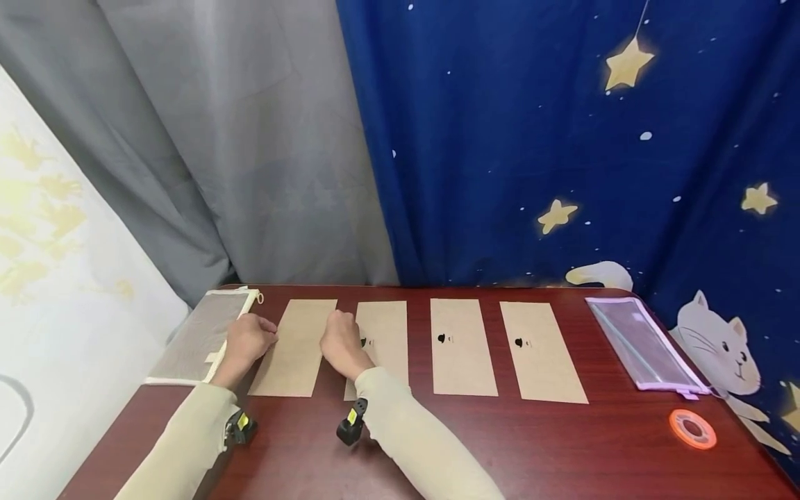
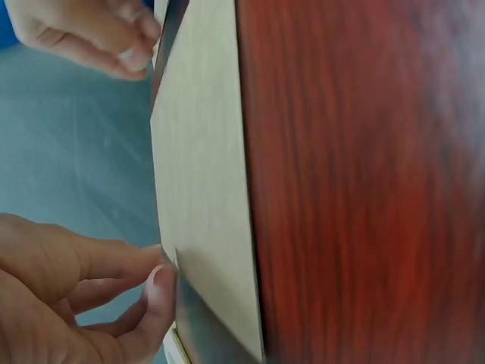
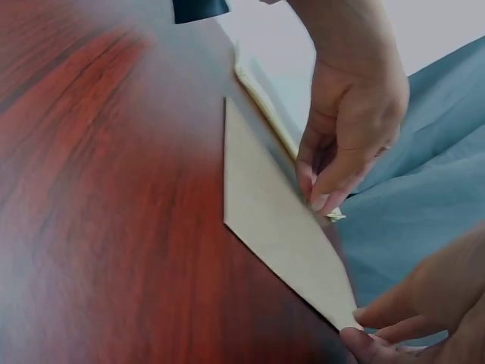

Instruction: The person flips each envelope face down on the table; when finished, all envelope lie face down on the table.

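A plain tan kraft-paper rectangle (image 1: 300, 347) lies at the left of the row on the table. My left hand (image 1: 248, 344) pinches its left edge between thumb and fingers, also plain in the left wrist view. Over its right edge is my right hand (image 1: 342, 344); in the right wrist view this hand's thumb and finger (image 3: 379, 311) pinch the paper's corner. Beside it lies a similar rectangle (image 1: 387, 347) with a small black hat print, partly covered by my right hand and forearm. Whether these are envelopes or thin booklets I cannot tell.
Two more hat-printed kraft rectangles, a middle one (image 1: 462, 368) and a right one (image 1: 550, 368), continue the row. A white-edged mesh zip pouch (image 1: 194, 340) lies at the left, a purple zip pouch (image 1: 646, 347) at the right. Near it sits an orange ring-shaped spool (image 1: 692, 429).
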Tool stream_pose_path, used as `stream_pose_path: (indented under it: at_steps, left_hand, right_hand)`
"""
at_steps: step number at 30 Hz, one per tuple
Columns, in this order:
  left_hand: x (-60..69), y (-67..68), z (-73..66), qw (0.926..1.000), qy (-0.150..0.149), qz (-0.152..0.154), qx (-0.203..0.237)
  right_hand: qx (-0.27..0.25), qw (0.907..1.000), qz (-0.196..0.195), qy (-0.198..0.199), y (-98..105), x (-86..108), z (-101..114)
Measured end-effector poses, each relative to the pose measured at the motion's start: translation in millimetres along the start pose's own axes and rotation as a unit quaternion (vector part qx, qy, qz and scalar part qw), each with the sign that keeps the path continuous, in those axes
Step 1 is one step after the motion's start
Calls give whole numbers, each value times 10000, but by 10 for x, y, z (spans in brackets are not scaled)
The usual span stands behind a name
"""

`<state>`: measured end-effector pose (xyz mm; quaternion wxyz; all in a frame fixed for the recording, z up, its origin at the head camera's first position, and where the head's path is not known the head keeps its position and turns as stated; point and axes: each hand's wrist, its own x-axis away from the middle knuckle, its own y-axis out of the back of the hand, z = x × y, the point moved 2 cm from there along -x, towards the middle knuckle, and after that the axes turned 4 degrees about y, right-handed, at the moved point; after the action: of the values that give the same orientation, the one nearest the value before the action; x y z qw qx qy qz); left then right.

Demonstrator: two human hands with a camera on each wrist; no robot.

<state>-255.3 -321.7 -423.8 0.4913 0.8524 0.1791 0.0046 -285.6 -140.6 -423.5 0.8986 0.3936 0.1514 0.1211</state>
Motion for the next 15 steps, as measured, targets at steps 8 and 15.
stream_pose_path:
  at_steps: [8,15]
  left_hand:
    - [134,-175,-433,9961,229,407,746]
    - [270,-320,-777,9662,495,1628,1937]
  right_hand:
    - [-420,9988,-51,-256,448,45,-240]
    - [-665,9966,-248,-425,932,114,-595]
